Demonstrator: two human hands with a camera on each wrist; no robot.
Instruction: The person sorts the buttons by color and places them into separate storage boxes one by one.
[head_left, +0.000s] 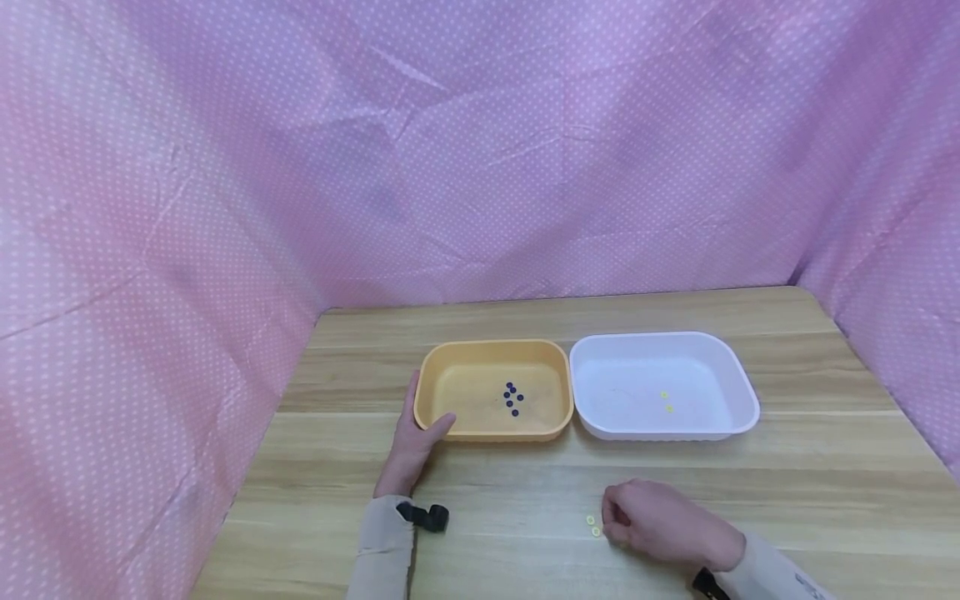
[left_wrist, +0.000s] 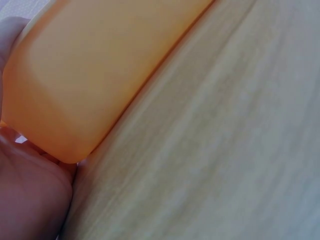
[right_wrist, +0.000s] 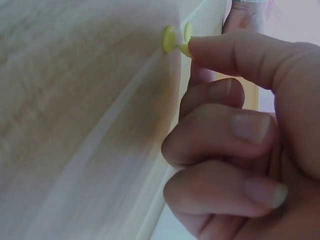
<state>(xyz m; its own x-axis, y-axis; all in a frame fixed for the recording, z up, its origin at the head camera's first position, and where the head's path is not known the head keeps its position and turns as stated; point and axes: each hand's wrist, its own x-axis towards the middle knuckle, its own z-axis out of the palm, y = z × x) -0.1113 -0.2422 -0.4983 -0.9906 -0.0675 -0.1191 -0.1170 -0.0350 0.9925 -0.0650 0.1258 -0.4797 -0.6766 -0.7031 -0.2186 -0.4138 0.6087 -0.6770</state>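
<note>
My left hand (head_left: 411, 437) grips the near left corner of a yellow-orange plastic tray (head_left: 457, 434), thumb over the rim and fingers along the outer side. The same tray (left_wrist: 100, 75) fills the upper left of the left wrist view. Several small dark purple pieces (head_left: 510, 404) lie in it. Low over the table, my right hand (head_left: 667, 521) pinches a small yellow ring (right_wrist: 185, 50) at the thumb tip, its other fingers curled. Two more yellow rings (head_left: 590, 520) lie on the table just left of that hand.
A white tray (head_left: 652, 436) stands right of the yellow-orange one, the rims close together, with two yellow rings (head_left: 664, 395) inside. Both stand on a wood-grain table (head_left: 495, 533). Pink dotted cloth (head_left: 480, 167) hangs behind and along the sides.
</note>
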